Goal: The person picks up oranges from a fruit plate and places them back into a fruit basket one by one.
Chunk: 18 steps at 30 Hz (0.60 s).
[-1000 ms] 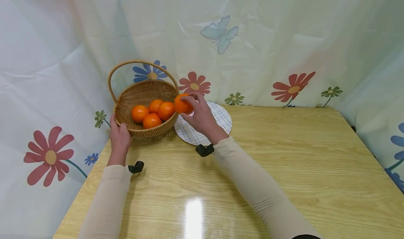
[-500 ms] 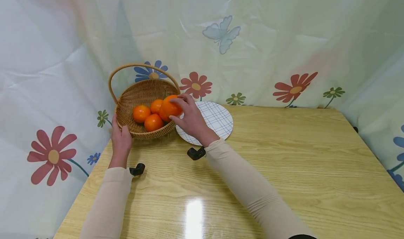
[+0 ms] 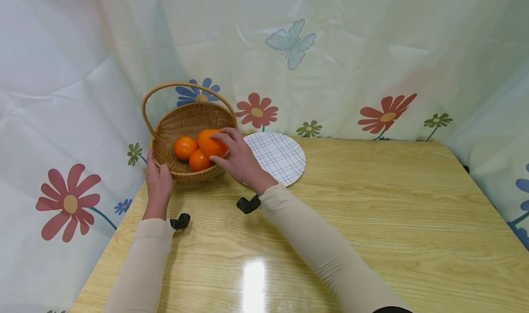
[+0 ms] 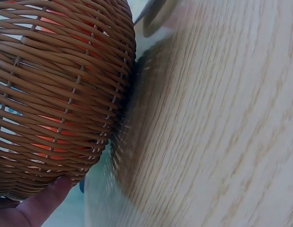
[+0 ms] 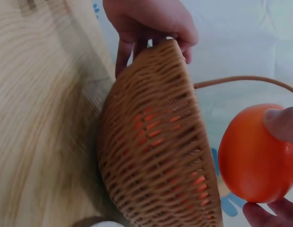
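My left hand [image 3: 159,182] grips the near left rim of a wicker basket [image 3: 186,115] with a tall arched handle. In the left wrist view a finger presses against the woven wall. My right hand [image 3: 244,161] holds a glossy orange [image 3: 211,143] between thumb and fingers, over the basket's right side. The right wrist view shows this orange [image 5: 253,153] just beyond the rim, thumb on one side and fingertips on the other. Two more oranges, one at the left [image 3: 185,147] and one nearer the front rim [image 3: 200,160], lie inside; the held one hides what is behind it.
A round white plate [image 3: 281,156] with a blue grid pattern lies right of the basket, partly behind my right hand. The wooden table [image 3: 372,212] extends to the right. A flower-printed curtain [image 3: 330,74] hangs behind the table and on both sides.
My right hand has carried the orange leftward from over the plate's edge to above the oranges in the basket, and a bit lower. My left hand keeps its grip on the rim.
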{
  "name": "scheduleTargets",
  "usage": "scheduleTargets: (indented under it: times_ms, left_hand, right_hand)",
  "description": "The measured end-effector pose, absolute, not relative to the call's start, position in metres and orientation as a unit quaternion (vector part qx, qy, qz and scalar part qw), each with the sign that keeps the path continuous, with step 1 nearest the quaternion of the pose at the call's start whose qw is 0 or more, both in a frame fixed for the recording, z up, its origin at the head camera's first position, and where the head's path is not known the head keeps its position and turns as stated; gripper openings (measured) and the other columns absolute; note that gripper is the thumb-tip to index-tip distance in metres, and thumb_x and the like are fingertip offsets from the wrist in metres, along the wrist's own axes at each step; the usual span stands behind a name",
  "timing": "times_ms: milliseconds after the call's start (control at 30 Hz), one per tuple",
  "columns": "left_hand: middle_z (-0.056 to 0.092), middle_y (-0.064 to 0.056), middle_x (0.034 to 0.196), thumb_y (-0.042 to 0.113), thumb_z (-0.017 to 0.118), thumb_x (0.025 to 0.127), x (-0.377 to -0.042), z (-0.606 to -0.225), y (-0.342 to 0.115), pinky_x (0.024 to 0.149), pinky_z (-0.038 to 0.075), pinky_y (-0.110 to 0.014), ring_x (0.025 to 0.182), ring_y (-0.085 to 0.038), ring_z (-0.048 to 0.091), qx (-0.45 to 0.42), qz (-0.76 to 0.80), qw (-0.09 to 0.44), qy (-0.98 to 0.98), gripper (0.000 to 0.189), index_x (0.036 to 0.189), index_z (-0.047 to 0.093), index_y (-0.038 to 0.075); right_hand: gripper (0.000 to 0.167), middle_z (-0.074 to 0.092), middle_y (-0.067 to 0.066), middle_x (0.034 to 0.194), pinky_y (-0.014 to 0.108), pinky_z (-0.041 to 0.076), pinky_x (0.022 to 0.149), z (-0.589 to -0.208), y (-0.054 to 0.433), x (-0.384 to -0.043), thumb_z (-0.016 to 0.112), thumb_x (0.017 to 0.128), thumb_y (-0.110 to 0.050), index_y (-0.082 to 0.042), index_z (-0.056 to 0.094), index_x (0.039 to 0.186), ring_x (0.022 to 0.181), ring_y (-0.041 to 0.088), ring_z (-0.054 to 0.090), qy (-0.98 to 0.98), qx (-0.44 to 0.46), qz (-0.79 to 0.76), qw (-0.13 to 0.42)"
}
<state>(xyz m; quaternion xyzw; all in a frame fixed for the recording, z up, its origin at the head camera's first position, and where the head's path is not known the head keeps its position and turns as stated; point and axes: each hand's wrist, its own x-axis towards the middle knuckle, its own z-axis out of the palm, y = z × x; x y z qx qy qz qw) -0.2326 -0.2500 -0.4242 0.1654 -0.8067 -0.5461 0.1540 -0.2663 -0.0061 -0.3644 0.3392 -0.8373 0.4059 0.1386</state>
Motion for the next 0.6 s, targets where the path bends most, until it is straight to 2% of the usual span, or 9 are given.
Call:
scheduleTargets:
  times_ms: [133,400,600]
  left_hand:
    - [0.014,-0.003,0.163,0.024,0.025,0.098,-0.233,-0.424,-0.249,0.115,0.03,-0.045,0.142,-0.029,0.032,0.164,-0.543,0.155,-0.809,0.063,0.156,0.002,0.036]
    - [0.014,-0.002,0.163,0.025,0.025,0.097,-0.233,-0.425,-0.251,0.117,0.025,-0.046,0.144,-0.028,0.029,0.165,-0.531,0.16,-0.816,0.064,0.156,0.003,0.036]
    - [0.012,-0.001,0.163,0.026,0.025,0.097,-0.233,-0.425,-0.251,0.118,0.025,-0.045,0.144,-0.028,0.028,0.168,-0.53,0.156,-0.816,0.064,0.156,0.002,0.036]
  right_hand:
    - [0.049,0.04,0.01,0.14,0.029,0.054,0.083,-0.366,-0.012,-0.266,0.071,0.087,-0.026,-0.018,0.054,0.132,0.114,0.023,0.053,-0.838,0.344,0.402,0.13]
    - [0.049,0.04,0.01,0.142,0.028,0.052,0.089,-0.372,-0.021,-0.266,0.069,0.089,-0.03,-0.019,0.053,0.134,0.12,0.025,0.051,-0.854,0.348,0.368,0.118]
    - [0.048,0.043,0.01,0.142,0.03,0.051,0.091,-0.375,-0.024,-0.266,0.069,0.089,-0.03,-0.018,0.054,0.133,0.122,0.026,0.051,-0.848,0.358,0.369,0.128]
